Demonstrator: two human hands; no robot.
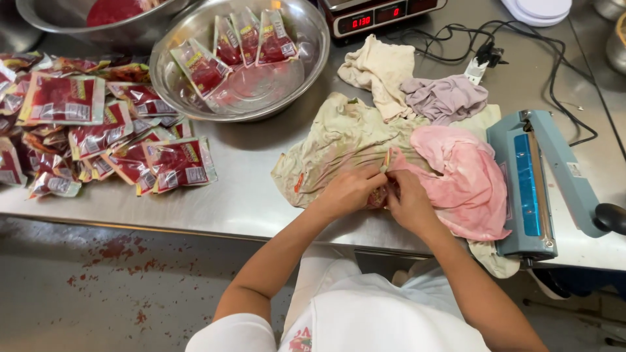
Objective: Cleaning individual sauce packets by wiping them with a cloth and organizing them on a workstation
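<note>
At the far left of the frame we see a heap of sealed sachets (98, 130) filled with red paste, spilling across the steel tabletop (248, 195) toward its front edge. Above them, at the upper left, a steel bowl of red paste (111, 13) sits partly out of view. Just right of it stands a larger steel bowl (306, 58) holding a few filled sachets (244, 39) propped against its far wall.

In the middle of the frame our left hand (349, 190) and right hand (411, 203) meet over a stained greenish cloth (339, 137). Both are closed in a pinch on one small sachet (380, 193), mostly hidden between them; only a sliver of its top edge shows above the fingers, so we cannot tell how full it is or whether its mouth is clean. A pink cloth (466, 179) lies touching the right hand, with a cream rag (378, 68) and a grey rag (447, 98) behind it.

At the right sits a blue heat sealer (525, 176), its lid down, cables (554, 52) trailing behind, and a digital scale (372, 16) at the top edge.

As we judge it, the main risk is paste squeezing out of the sachet if the pinch tightens, smearing the mouth and spoiling a seal. The floor (117, 261) below at lower left already shows red splashes, so a slippery sachet could drop off the near edge. The loose cloths lie close to the sealer and could catch under its bar.
</note>
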